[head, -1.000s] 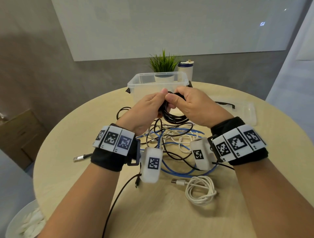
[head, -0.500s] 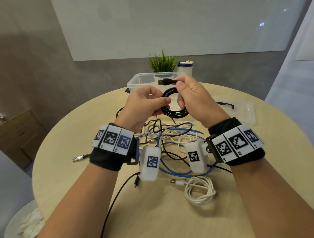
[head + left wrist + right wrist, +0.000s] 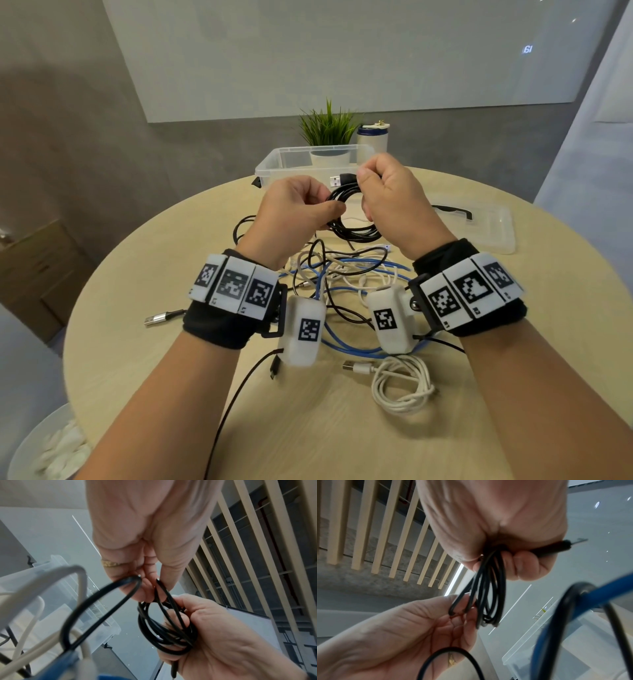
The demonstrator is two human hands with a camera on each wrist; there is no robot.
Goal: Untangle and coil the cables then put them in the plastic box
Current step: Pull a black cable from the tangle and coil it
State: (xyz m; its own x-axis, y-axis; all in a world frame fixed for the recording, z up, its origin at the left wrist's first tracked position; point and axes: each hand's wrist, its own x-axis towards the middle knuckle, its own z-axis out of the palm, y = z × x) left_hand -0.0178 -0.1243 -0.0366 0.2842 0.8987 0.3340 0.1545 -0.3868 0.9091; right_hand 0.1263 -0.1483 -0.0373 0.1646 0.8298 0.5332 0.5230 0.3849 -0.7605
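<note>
Both hands (image 3: 298,209) (image 3: 394,195) pinch the thin black rubbery cable coil (image 3: 356,219) (light, springy); grip its 12 o'clock bundle, else loops slip.

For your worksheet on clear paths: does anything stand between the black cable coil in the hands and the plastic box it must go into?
Nothing visible does. The black cable coil, held up by the left hand and right hand, hangs just in front of the plastic box, whose top is open. Its lid lies off to the right.
</note>
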